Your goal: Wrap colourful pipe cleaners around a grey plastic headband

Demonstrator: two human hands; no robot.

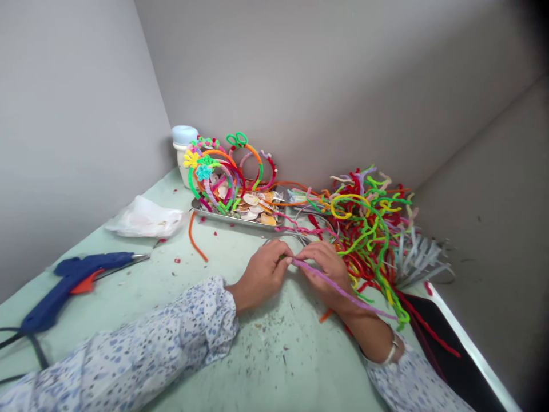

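Observation:
A light purple pipe cleaner (334,284) runs from between my fingertips over my right wrist, its free end out to the right. My left hand (262,276) pinches its near end, thumb against the curled fingers. My right hand (325,274) is closed beside it, fingertips on the same end and close to the left ones. Whether anything else lies inside the fingers is hidden. Just behind my hands are thin grey metal hoops (295,236) and pink pipe cleaners (306,230).
A metal tray (231,218) holds shells and pipe-cleaner-wrapped headbands (257,163). Nearby are a white jar with a blue lid (185,137), a plastic bag (148,218) and a blue glue gun (71,286) with a cord. Tangled pipe cleaners (364,229) heap up at right, against grey walls.

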